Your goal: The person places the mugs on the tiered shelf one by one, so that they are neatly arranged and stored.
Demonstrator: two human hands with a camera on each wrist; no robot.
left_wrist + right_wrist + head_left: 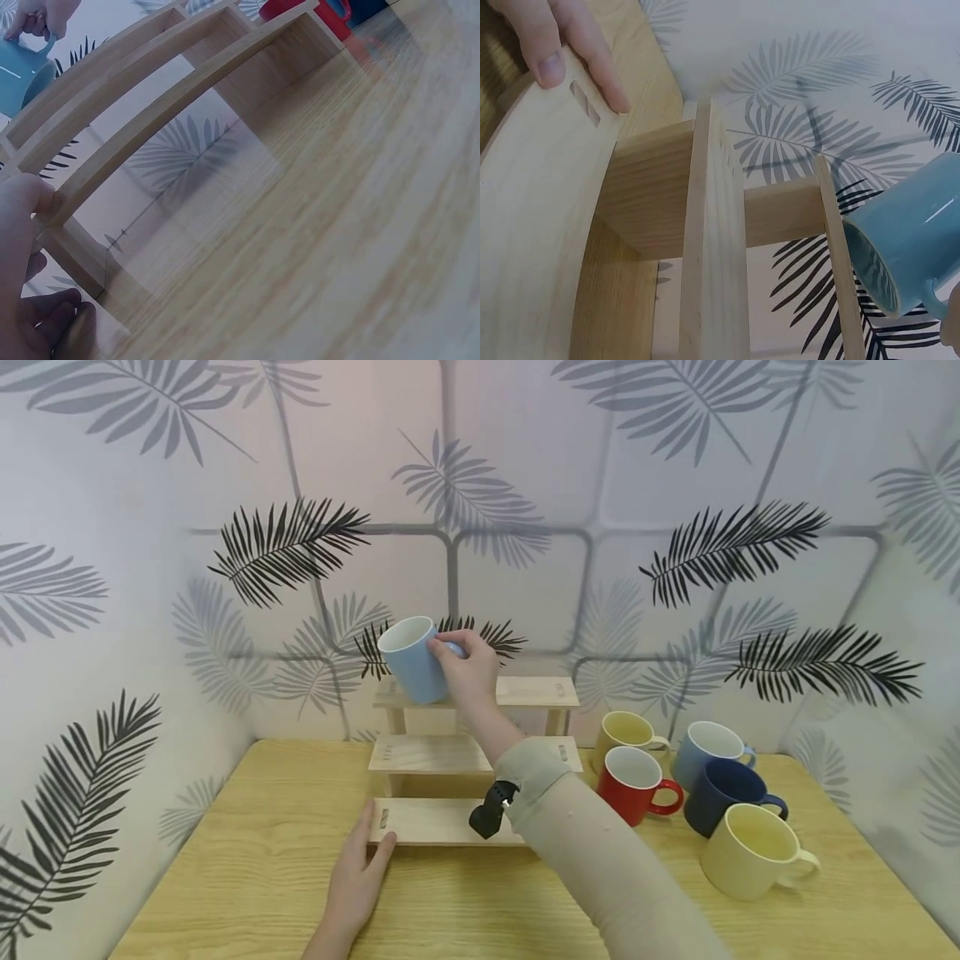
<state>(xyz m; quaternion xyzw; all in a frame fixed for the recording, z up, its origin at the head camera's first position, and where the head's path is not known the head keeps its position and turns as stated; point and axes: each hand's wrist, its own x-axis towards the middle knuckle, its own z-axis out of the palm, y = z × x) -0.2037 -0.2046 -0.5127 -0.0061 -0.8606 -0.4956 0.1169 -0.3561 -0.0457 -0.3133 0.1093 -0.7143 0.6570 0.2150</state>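
Observation:
Up at the left part of the top tier, my right hand point(471, 667) grips a light blue mug point(417, 664) by its handle. The mug tilts, white-lined mouth up and to the left, its base close over the tier's board. Beneath it stands a three-tier wooden stepped shelf point(427, 753) against the wall. My left hand point(356, 872) holds the left end of the lowest tier, thumb at the front corner. In the left wrist view, the other fingers point(56, 319) curl below the board. The right wrist view catches the mug's underside point(874, 270) beside the top board.
Right of the shelf stand several mugs: a yellow one point(609, 745), a red one point(621, 793), another light blue one point(690, 764), a dark blue one point(708, 802) and a pale yellow one point(731, 864). A leaf-patterned wall point(517, 602) closes off the back of the wooden table point(247, 860).

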